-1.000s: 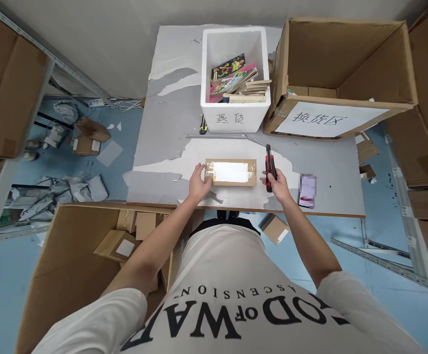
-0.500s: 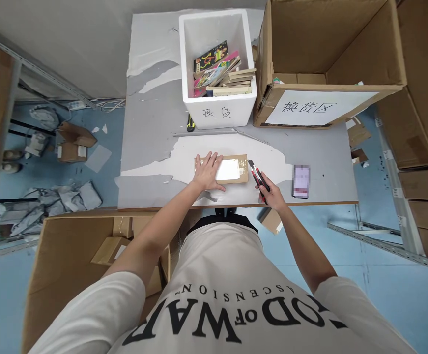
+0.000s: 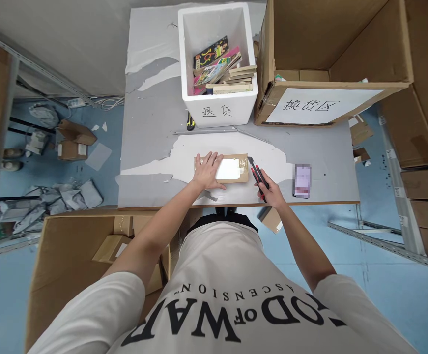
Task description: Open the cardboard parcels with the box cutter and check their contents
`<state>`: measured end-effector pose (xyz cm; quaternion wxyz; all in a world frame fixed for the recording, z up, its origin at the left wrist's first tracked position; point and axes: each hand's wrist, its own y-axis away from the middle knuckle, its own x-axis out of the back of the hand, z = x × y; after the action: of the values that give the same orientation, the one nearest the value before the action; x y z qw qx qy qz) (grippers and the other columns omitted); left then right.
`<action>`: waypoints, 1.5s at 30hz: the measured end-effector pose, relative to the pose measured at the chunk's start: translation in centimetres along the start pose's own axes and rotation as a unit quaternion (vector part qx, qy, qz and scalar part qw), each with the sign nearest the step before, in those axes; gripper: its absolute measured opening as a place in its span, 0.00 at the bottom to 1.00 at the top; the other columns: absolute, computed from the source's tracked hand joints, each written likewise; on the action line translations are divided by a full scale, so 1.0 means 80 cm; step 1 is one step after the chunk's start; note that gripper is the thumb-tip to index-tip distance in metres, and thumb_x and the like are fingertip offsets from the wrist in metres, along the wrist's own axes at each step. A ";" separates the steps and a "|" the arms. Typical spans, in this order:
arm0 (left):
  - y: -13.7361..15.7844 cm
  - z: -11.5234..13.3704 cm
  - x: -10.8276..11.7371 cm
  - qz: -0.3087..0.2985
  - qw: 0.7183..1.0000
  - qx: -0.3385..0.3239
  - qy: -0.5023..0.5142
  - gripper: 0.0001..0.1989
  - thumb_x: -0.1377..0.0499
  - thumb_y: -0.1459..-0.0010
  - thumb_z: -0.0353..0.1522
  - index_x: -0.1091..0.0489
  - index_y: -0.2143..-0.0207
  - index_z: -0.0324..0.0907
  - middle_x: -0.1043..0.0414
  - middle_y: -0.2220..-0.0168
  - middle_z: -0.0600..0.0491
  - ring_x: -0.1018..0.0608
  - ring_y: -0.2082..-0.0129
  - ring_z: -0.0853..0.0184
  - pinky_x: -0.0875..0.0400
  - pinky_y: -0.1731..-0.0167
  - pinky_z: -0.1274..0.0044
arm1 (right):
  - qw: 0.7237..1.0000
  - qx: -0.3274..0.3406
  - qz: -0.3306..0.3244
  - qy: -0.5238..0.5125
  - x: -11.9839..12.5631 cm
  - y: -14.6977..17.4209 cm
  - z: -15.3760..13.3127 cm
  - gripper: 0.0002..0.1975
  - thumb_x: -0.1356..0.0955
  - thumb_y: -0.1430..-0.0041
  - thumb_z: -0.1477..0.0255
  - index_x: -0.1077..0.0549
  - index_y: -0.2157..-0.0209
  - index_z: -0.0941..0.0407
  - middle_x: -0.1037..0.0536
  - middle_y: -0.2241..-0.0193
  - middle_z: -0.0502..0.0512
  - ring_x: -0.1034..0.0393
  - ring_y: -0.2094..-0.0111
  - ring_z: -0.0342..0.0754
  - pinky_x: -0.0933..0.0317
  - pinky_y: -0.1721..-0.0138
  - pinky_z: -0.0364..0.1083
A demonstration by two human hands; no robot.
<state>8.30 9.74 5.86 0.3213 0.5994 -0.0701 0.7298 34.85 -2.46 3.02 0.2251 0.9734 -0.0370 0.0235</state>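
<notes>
A small flat cardboard box with a white label and clear tape lies on the table. My left hand rests across its left part, fingers spread toward the far edge and thumb by the near edge. Just right of the box, my right hand is closed round a black and red utility knife. The knife's tip points up and left, close to the box's right end; whether it touches cannot be told.
A phone lies to the right. Behind stand a white foam box of books and a large open carton. A yellow-black cutter lies by the foam box. Another big carton stands at lower left, below the table edge.
My right hand has turned the utility knife slightly, its tip shifting a little up. My left hand stays on the box. The view has shifted slightly.
</notes>
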 end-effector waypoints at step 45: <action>-0.004 -0.007 0.000 0.014 1.000 -0.013 -0.009 0.59 0.36 0.60 0.56 0.55 0.32 0.41 0.50 0.33 0.37 0.46 0.36 0.41 0.68 0.38 0.51 | 0.988 -0.062 -0.082 0.118 0.031 0.069 -0.003 0.32 0.35 0.41 0.61 0.43 0.35 0.47 0.30 0.78 0.45 0.41 0.84 0.39 0.38 0.82 0.41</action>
<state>8.01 10.25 5.59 0.3183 0.6008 -0.0906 0.7277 36.84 -7.45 5.82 0.2887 0.9477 0.0682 0.1176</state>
